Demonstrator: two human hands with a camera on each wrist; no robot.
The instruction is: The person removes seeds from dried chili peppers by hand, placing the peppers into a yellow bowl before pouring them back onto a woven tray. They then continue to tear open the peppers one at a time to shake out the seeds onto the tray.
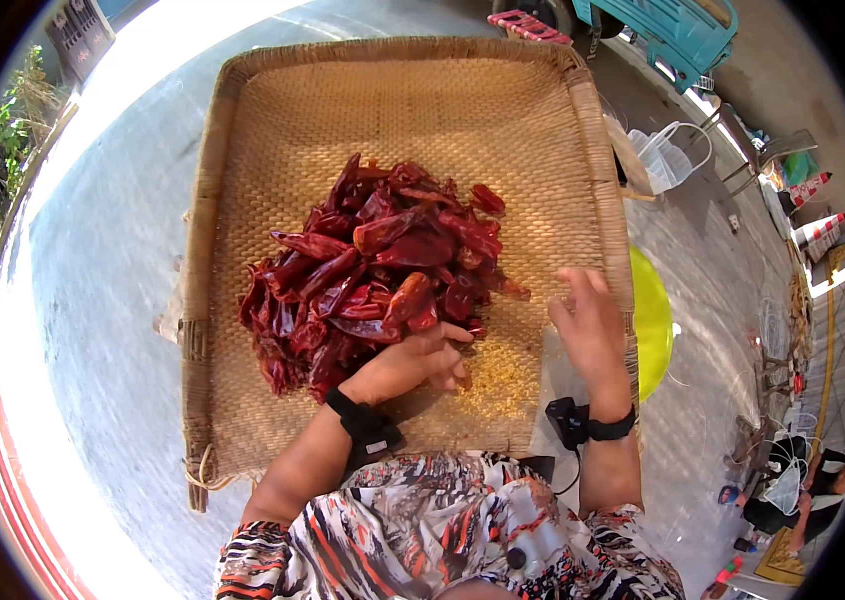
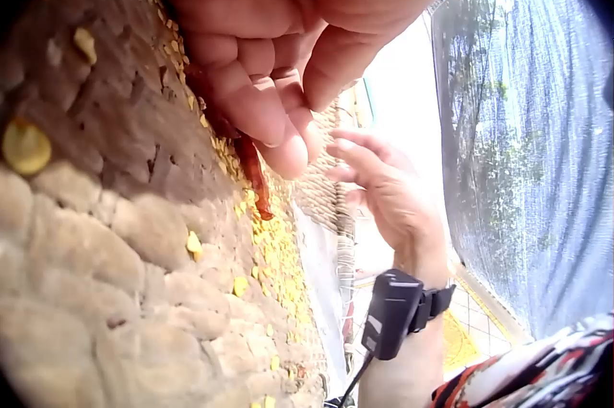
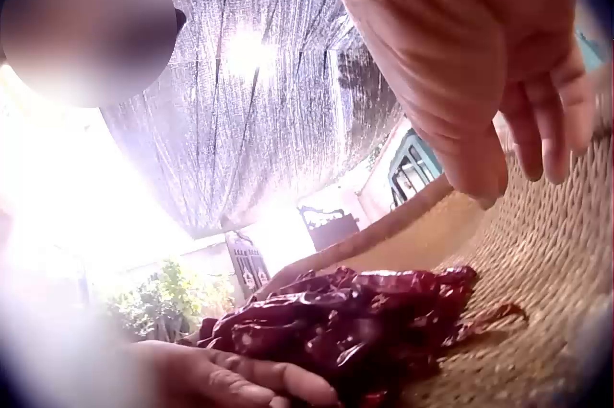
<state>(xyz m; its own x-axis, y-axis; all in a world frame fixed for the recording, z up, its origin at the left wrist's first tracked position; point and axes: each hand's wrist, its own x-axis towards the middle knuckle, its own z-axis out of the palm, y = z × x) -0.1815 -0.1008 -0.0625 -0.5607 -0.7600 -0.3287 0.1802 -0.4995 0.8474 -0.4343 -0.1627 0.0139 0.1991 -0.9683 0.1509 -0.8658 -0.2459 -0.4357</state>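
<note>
Reaching both hands over a shallow woven tray (image 1: 403,100), with dried red peppers (image 1: 373,270) lying heaped near its middle and yellow seeds (image 1: 498,385) scattering just beside the heap. Bending the left hand (image 1: 408,365) at the heap's lower edge, fingers lying close by one red pepper (image 2: 253,176); not showing clearly whether pinching it. Holding the right hand (image 1: 595,335) released, grasping nothing, near the right rim.
</note>
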